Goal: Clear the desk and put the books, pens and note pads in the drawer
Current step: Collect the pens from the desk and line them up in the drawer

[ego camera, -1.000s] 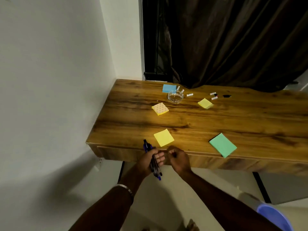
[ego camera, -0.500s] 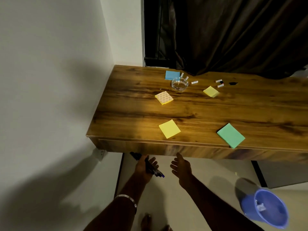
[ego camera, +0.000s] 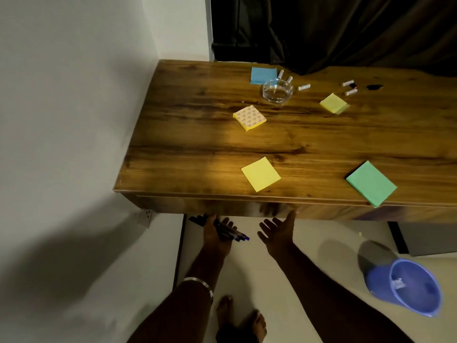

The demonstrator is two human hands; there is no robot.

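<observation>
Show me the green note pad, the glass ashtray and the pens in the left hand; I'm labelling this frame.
green note pad (ego camera: 371, 183): head view, centre of its top sheet.
glass ashtray (ego camera: 278, 91): head view, middle of the clear dish.
pens (ego camera: 228, 230): head view, barrels lying across the left hand (ego camera: 217, 235).

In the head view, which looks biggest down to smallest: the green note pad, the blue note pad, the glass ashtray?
1. Green note pad, though it lies nearest the camera.
2. Blue note pad and glass ashtray look alike; no ranking.

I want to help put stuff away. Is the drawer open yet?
Shut. The drawer front sits flush under the desk edge. The right hand reaches up to its underside; the left hand holds pens.
</observation>
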